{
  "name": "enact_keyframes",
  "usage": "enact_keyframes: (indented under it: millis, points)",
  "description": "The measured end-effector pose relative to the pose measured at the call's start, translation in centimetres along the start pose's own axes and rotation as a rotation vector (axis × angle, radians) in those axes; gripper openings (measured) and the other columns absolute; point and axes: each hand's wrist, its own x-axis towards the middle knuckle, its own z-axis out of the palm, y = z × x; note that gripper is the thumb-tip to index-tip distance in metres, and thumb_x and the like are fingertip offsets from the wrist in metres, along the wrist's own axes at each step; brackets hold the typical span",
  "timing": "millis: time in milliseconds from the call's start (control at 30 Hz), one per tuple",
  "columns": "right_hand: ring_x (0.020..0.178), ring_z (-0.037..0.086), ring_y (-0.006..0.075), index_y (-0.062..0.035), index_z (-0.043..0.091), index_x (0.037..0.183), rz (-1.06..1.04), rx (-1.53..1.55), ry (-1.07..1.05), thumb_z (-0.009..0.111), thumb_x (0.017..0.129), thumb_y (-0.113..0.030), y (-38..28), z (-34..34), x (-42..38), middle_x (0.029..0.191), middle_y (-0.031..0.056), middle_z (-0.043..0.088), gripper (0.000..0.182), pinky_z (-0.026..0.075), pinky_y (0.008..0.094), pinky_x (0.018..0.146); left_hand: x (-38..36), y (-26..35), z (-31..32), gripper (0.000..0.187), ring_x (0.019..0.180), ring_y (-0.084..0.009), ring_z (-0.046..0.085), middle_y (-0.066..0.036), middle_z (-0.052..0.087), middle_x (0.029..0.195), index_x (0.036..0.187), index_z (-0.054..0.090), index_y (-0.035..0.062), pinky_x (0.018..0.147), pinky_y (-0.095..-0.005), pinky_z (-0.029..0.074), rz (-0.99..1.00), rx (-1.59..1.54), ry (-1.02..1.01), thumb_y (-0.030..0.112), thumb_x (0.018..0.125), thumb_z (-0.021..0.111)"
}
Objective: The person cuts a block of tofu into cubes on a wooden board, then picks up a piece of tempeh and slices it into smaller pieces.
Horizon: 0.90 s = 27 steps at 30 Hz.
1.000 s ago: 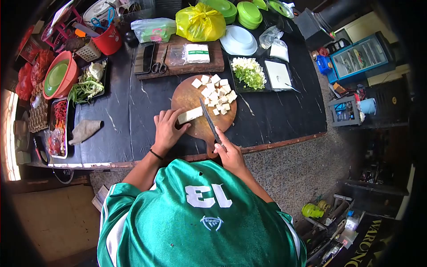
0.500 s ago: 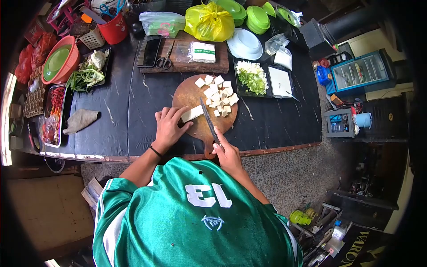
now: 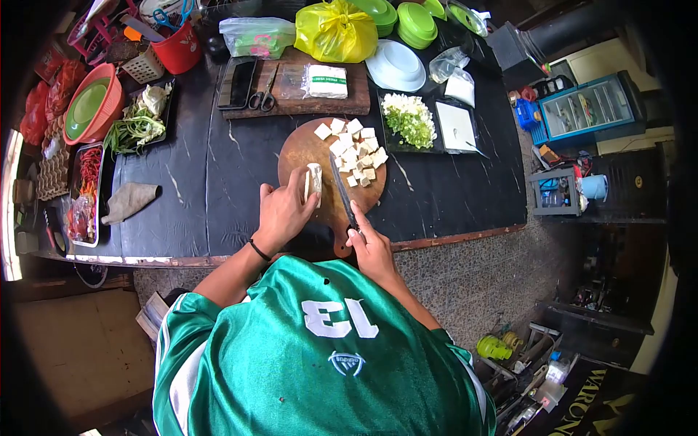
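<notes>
My left hand [image 3: 285, 209] is closed around what looks like a block of tempeh [image 3: 315, 182], its long side pointing away from me over the round wooden cutting board [image 3: 294, 145]. Fingers and thumb cover part of the block. With my right hand [image 3: 372, 243] I grip a knife [image 3: 341, 186], forefinger stretched along its handle. The dark blade slants up and away, its tip beside a pile of white tempeh cubes [image 3: 356, 152] at the board's far right. A small gap separates the blade from the block.
Behind the board, a thick wooden slab [image 3: 291, 105] carries scissors [image 3: 265, 91], a phone [image 3: 237, 83] and a white packet [image 3: 326, 81]. Chopped green and white vegetables [image 3: 409, 120] lie on a black tray to the right. A grey cloth [image 3: 131, 201] and a tray of chillies [image 3: 89, 182] are at left.
My left hand has turned the tempeh block from lying crosswise to pointing away from me. The knife, which was against the block's end, now sits slightly apart from it.
</notes>
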Motion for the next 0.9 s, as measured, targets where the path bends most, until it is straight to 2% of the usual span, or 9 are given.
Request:
enact_keyframes:
  millis: [200,300,400,467,500,567,600,800,900]
  points:
    - [0.082,0.077,0.0221,-0.0176,0.041,0.179,-0.016,0.008,-0.006,0.058,0.116,-0.014,0.1,0.5,-0.1,0.095,0.0166,0.078,0.065,0.062,0.0397,0.082,-0.3,-1.0,0.3,0.057,0.066,-0.0352,0.069,-0.009,0.074,0.071,0.157,0.051,0.0134,0.086,-0.0459,0.042,0.026,0.058,-0.04,0.032,0.108,0.072]
    - [0.082,0.078,0.0234,-0.0214,0.037,0.181,0.093,-0.008,-0.037,0.058,0.117,-0.017,-0.1,0.6,-0.2,0.089,0.0144,0.078,0.068,0.062,0.0411,0.083,-0.5,-1.7,0.1,0.061,0.065,-0.0383,0.071,-0.011,0.075,0.069,0.158,0.048,0.0119,0.088,-0.047,0.046,0.063,-0.151,-0.036,0.031,0.106,0.074]
    - [0.082,0.079,0.0243,-0.0247,0.034,0.182,0.201,0.013,-0.073,0.057,0.117,-0.019,-1.0,0.6,-0.1,0.084,0.0122,0.077,0.069,0.062,0.0419,0.084,-0.4,-1.5,-1.7,0.069,0.083,-0.0375,0.075,-0.015,0.079,0.086,0.16,0.05,0.0119,0.095,-0.0482,0.048,-0.029,-0.276,-0.193,0.028,0.101,0.081]
    - [0.082,0.079,0.0243,-0.0252,0.034,0.182,0.219,0.014,-0.066,0.057,0.117,-0.019,-1.3,0.7,-0.2,0.084,0.0122,0.077,0.069,0.062,0.0418,0.084,-0.2,-2.2,-2.3,0.084,0.118,-0.0372,0.072,-0.019,0.077,0.126,0.164,0.052,0.0153,0.109,-0.0498,0.047,0.135,-0.212,-0.093,0.027,0.09,0.09]
    - [0.082,0.079,0.0244,-0.0257,0.034,0.182,0.235,0.015,-0.061,0.057,0.117,-0.019,-1.4,0.8,-0.2,0.085,0.0121,0.077,0.069,0.062,0.0416,0.085,-0.1,-2.6,-2.4,0.084,0.118,-0.0372,0.072,-0.019,0.077,0.126,0.164,0.052,0.0153,0.109,-0.0498,0.047,0.135,-0.211,-0.096,0.027,0.09,0.09]
    - [0.081,0.079,0.0244,-0.0257,0.034,0.182,0.248,0.019,-0.065,0.056,0.117,-0.019,-1.6,0.9,-0.2,0.084,0.0118,0.077,0.069,0.062,0.0415,0.085,0.6,-3.6,-2.7,0.094,0.145,-0.0387,0.056,-0.018,0.06,0.157,0.165,0.055,0.0194,0.119,-0.0518,0.042,0.337,-0.12,-0.085,0.026,0.08,0.097]
    - [0.081,0.079,0.0243,-0.0257,0.034,0.182,0.258,0.022,-0.069,0.056,0.117,-0.019,-1.6,0.9,-0.2,0.084,0.0114,0.077,0.069,0.062,0.0413,0.085,0.9,-3.9,-2.4,0.096,0.152,-0.0371,0.052,-0.014,0.056,0.164,0.163,0.058,0.0254,0.124,-0.0528,0.038,0.327,-0.121,-0.114,0.025,0.076,0.099]
    - [0.081,0.078,0.0241,-0.0255,0.034,0.183,0.228,-0.001,-0.05,0.057,0.117,-0.019,-1.6,1.0,-0.2,0.083,0.0107,0.077,0.07,0.061,0.0415,0.083,1.8,-4.7,-1.1,0.081,0.156,-0.0335,0.05,-0.009,0.056,0.167,0.153,0.068,0.0321,0.123,-0.062,0.034,0.417,0.034,-0.058,0.029,0.078,0.098]
    - [0.081,0.078,0.0238,-0.0264,0.034,0.183,0.218,0.014,-0.038,0.057,0.117,-0.019,-1.6,1.1,-0.3,0.083,0.0108,0.076,0.07,0.061,0.0415,0.083,1.5,-4.2,-0.2,0.079,0.157,-0.032,0.049,-0.008,0.057,0.168,0.152,0.068,0.03,0.124,-0.0645,0.031,0.372,0.037,-0.028,0.033,0.078,0.098]
